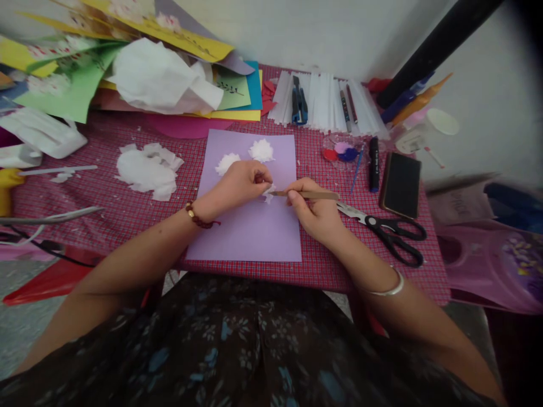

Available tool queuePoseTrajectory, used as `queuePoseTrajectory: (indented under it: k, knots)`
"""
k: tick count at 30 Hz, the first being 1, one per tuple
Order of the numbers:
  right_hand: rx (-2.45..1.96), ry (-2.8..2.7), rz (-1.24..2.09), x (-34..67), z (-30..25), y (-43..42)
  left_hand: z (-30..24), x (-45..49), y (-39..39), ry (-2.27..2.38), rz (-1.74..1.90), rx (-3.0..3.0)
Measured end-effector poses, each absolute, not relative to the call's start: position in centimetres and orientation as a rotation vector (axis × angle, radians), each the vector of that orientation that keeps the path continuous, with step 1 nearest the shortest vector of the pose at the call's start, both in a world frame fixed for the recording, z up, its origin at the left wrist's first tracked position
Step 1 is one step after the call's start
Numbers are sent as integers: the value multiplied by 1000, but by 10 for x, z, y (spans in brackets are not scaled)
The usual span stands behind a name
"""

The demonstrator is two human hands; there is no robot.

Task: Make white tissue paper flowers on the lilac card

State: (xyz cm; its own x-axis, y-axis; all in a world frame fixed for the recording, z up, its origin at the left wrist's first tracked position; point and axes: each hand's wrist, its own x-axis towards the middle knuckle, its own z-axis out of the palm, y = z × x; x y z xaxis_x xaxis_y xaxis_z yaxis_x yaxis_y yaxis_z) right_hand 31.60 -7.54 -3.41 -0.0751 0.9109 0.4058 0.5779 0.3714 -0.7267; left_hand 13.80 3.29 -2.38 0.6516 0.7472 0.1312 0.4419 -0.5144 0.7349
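Note:
A sheet of purple paper [246,232] lies on the checked cloth in front of me. Two white ruffled tissue-paper flowers [261,150] sit on its upper half, one partly behind my left hand. With finger and thumb pinched, my left hand [241,180] grips a small white tissue piece [268,196] over the middle of the sheet. My right hand [316,212] is closed on brown tweezers [316,195], their pointed tip at that same piece. Left of the sheet lies a loose pile of torn white tissue [148,168].
Black-handled scissors [394,232] lie beside my right wrist, near a phone [401,185] and a black marker [374,164]. Glue sticks [320,102] line the back, with a utility knife [299,102] on top. Coloured papers [237,93] and crumpled tissue [153,76] fill the back left.

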Motion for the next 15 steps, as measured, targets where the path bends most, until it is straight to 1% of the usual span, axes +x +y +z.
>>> queuePoseTrajectory:
  k: [5,8,10,12,15]
  knots:
    - [-1279,-2045,221,315,-31,-78,-16,133,39,995,733,2083]
    - [-1290,-2246,22,312,-30,-80,-8,128,42,1033,779,2019]
    - [-1305,-2332,-53,310,-30,-81,-4,126,43,1065,792,1995]
    - [-1305,-2353,-37,309,-29,-82,-3,123,44,1083,797,1988]
    - [-1284,-2143,166,312,-26,-84,-1,121,45,1075,811,1960]
